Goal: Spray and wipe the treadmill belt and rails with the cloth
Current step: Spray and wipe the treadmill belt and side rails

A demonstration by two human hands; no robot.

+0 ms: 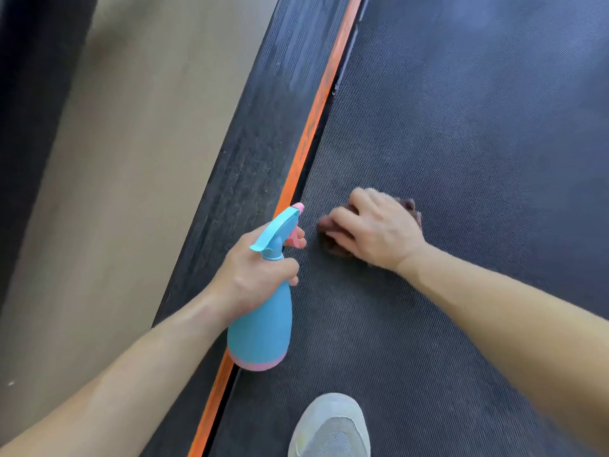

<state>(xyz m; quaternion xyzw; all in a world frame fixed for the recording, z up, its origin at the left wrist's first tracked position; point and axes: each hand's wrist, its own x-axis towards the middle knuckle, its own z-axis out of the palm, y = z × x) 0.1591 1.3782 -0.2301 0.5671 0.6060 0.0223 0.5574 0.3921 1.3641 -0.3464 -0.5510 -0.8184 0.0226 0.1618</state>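
Wiping is the job now: right hand [372, 229] holds the bunched cloth [331, 248] on the belt [461, 127], left hand [253, 275] grips the spray bottle [260, 331], and next comes rubbing toward the rail [257, 127].

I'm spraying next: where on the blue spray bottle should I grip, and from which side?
Grip the spray bottle at its narrow neck, just below the head, where the left hand wraps it now. Come from the back, opposite the pink nozzle, so a forefinger lands on the pink trigger. The body below is wider.
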